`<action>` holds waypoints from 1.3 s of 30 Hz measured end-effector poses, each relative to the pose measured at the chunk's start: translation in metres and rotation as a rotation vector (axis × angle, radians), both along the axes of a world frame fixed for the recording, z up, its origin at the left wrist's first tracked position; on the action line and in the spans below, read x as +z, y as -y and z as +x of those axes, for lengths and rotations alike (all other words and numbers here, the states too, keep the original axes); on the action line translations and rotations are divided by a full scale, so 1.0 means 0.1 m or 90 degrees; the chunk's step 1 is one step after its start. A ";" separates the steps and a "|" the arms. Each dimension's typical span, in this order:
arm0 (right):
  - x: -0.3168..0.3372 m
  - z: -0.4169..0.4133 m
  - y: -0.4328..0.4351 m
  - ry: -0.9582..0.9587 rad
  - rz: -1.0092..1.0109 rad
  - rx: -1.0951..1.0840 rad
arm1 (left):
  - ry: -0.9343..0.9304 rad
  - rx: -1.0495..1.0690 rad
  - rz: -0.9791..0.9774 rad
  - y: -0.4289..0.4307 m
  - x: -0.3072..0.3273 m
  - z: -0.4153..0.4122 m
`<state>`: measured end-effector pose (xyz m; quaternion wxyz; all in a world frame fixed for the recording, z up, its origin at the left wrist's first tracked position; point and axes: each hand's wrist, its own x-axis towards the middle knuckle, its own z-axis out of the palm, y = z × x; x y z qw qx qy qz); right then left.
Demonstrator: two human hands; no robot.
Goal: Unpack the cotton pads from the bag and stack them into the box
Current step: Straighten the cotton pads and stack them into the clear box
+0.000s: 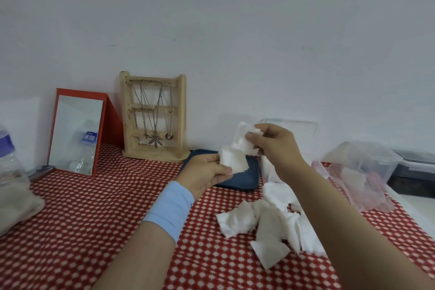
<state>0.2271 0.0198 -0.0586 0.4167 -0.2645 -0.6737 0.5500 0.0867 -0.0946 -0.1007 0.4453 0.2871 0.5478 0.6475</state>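
**padwatcher:** ok so where was everything? The table (pixel 94 219) had a loose heap of cotton pads (pixel 266 223) spilled toward its right side, with the pinkish bag (pixel 367 186) lying slack further right.

**tidy_tom:** yeah, and the clear box (pixel 303 122) stood behind the heap, by the wall, just past the right grip (pixel 275 143). I'd say the next move hung on that. The box was away from the person and a touch right of what was held, so the right grip was clearly nearer to it than the left grip (pixel 204 172).

**padwatcher:** and the grips themselves?

**tidy_tom:** both closed on pads. The right one clutched a crumpled wad (pixel 244 136) up high, and the left pinched a flat pad (pixel 233 160) by its lower edge. The two pieces touched, running lower-left to upper-right, up in the air in front of the box, not in it yet.
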 end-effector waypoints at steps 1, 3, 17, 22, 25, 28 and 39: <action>0.03 0.03 -0.01 0.028 -0.006 0.043 | -0.006 -0.002 0.004 0.00 0.02 0.00; 0.07 0.08 -0.01 0.138 0.009 0.115 | -0.014 -0.019 0.009 0.00 0.05 0.00; 0.16 0.28 -0.03 0.261 0.138 0.036 | -0.086 -0.112 0.043 -0.05 0.17 0.19; 0.21 0.40 -0.15 0.292 0.074 0.066 | 0.031 -0.087 0.052 -0.17 0.31 0.38; 0.22 0.51 -0.25 0.281 0.058 0.086 | -0.124 -0.063 0.013 -0.30 0.35 0.48; 0.21 0.63 -0.39 0.258 0.030 0.110 | -0.126 -0.049 0.000 -0.43 0.36 0.52; 0.26 0.94 -0.92 0.291 -0.028 0.175 | -0.270 -0.170 -0.042 -1.01 0.42 0.74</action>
